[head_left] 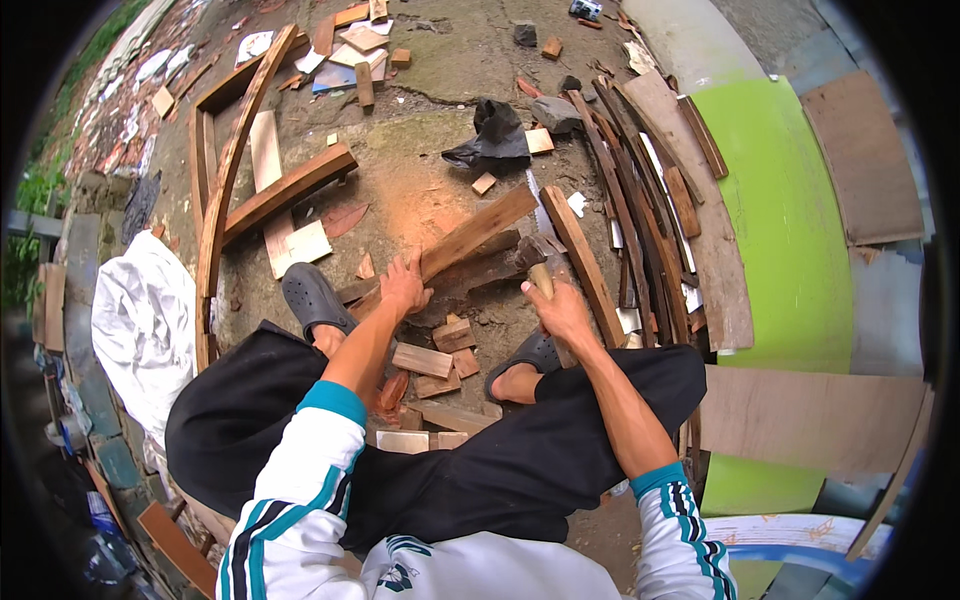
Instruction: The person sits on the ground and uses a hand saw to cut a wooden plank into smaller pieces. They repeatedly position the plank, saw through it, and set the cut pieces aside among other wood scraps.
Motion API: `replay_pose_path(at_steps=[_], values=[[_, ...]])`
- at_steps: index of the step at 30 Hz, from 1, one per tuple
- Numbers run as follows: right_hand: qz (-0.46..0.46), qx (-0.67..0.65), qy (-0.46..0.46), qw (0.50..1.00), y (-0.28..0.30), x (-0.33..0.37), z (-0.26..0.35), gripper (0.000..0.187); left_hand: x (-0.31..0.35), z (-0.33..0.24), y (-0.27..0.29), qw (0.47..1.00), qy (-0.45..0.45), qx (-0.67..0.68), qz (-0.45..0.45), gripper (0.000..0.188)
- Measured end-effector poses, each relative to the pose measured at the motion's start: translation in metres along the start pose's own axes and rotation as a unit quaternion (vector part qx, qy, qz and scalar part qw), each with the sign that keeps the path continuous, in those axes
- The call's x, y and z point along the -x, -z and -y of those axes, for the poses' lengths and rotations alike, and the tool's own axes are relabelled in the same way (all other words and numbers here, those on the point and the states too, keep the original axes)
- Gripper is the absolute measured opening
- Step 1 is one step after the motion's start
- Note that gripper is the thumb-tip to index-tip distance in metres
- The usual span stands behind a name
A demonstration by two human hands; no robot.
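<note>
My left hand is closed over the lower part of a brown wooden plank, which slants up to the right. Beneath the plank lies a darker timber block. In my right hand is a hammer, its pale wooden handle pointing up from the fist. The dark head is close to the plank's right side; its exact shape is blurred. Just behind the plank shows part of a toothed saw blade. Several short wood offcuts are scattered between my feet.
A joined wooden frame stands at the left beside a white sack. Long dark strips lie at the right, next to a bright green panel. A black cloth or bag and more offcuts lie farther off.
</note>
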State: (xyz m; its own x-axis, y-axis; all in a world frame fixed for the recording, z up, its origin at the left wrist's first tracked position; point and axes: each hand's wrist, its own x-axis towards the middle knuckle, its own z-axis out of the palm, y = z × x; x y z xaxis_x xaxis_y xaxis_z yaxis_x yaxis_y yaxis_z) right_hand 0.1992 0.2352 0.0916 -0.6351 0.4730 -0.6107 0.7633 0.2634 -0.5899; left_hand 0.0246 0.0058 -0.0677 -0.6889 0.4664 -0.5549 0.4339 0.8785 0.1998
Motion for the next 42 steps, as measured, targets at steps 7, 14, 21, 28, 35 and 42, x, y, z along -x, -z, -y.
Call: replay_pose_path(at_steps=[7, 14, 21, 28, 35, 42], values=[[-0.126, 0.058, 0.236, 0.962, -0.021, -0.005, 0.063, 0.04, 0.0, 0.005, -0.001, 0.999, -0.019, 0.015, 0.024, 0.113], [-0.239, -0.02, 0.426, 0.872, -0.035, -0.021, 0.099, 0.031, 0.002, 0.015, 0.003, 0.998, 0.002, 0.036, 0.048, 0.104], [-0.085, 0.16, 0.103, 0.978, -0.083, -0.055, -0.028, 0.037, -0.015, 0.008, -0.026, 0.998, -0.028, 0.041, -0.024, 0.086], [-0.154, 0.032, 0.227, 0.961, -0.061, -0.023, 0.012, 0.033, -0.018, 0.016, -0.036, 0.997, -0.044, 0.046, -0.05, 0.1], [-0.119, -0.157, 0.154, 0.968, -0.075, -0.055, -0.009, 0.03, -0.01, 0.018, -0.021, 0.997, -0.027, 0.062, -0.031, 0.102], [-0.019, 0.054, -0.077, 0.995, -0.118, -0.052, -0.127, 0.029, -0.014, 0.011, -0.016, 0.998, -0.036, 0.057, 0.007, 0.112]])
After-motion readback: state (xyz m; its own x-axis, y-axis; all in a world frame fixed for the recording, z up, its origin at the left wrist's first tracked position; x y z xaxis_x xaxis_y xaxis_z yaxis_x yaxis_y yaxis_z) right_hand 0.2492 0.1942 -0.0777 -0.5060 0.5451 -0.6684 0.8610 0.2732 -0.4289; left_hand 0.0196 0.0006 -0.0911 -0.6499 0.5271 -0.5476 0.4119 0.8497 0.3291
